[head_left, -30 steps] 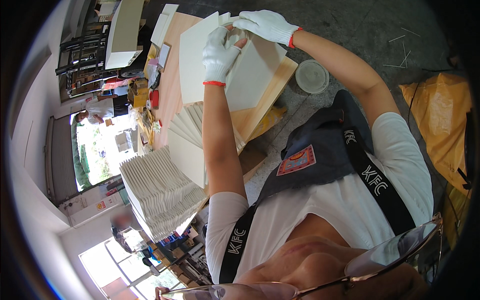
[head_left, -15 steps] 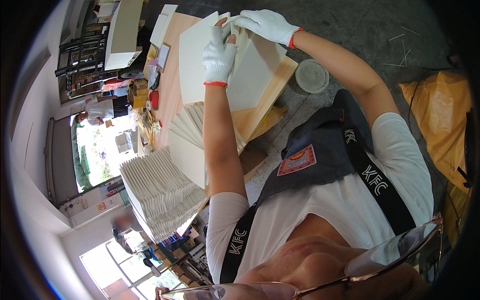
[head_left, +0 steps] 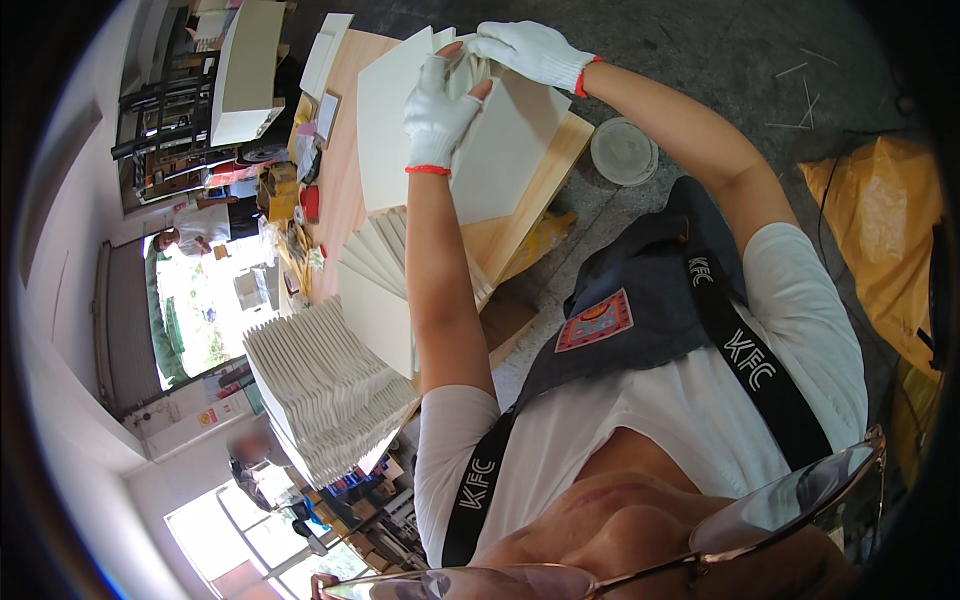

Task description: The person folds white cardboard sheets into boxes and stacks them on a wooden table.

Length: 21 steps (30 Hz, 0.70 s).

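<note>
A stack of large white sheets (head_left: 515, 150), like thin board, lies on the wooden table in front of me. My left hand (head_left: 438, 120), in a white red-cuffed glove with bare thumb and index tips, reaches over it. Its thumb and index finger are spread, touching the fanned sheet edges. From the right, my right hand (head_left: 530, 52), gloved alike, closes over the far edge of the same sheets; its thumb is hidden. Some sheets between the hands stand bent up. Another white sheet (head_left: 385, 130) lies to the left, partly under my left hand.
Nearer on the wooden table (head_left: 345, 90) are a fanned pile (head_left: 375, 250) and a tall wavy stack of white sheets (head_left: 320, 390). A round tub (head_left: 624, 152) stands on the floor at right, with a yellow sack (head_left: 880, 240) beyond. Two people are in the left background.
My left thumb has moved right, away from the index finger, across the sheet edges. My right hand has barely moved. A background person has shifted slightly.
</note>
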Tool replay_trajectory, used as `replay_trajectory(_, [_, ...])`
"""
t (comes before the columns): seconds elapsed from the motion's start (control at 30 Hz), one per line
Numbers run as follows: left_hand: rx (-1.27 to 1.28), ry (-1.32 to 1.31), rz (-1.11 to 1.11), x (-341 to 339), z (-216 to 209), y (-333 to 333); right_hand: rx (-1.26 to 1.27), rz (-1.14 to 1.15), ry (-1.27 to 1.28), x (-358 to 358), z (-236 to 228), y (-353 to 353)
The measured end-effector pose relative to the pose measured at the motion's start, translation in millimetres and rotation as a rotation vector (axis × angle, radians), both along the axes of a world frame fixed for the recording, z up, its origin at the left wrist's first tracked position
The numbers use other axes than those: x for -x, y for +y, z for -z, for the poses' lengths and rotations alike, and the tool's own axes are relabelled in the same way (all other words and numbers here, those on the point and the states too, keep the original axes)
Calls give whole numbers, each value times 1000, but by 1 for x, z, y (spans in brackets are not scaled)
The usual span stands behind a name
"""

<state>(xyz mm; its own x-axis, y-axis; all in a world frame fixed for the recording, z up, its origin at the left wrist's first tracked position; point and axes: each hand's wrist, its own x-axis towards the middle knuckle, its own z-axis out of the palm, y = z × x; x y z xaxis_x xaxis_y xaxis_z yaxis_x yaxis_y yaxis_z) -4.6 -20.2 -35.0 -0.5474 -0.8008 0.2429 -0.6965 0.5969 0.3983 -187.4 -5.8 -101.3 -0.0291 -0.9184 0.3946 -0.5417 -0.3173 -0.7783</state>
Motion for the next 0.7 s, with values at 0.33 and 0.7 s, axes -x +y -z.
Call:
replay_trajectory(0.33, [177,233,17,-6,16,-2,-60,29,416,20,-11,12])
replay_trajectory(0.7, [80,82,36,-4,5,-1,38,-37,65,4,-6,-1])
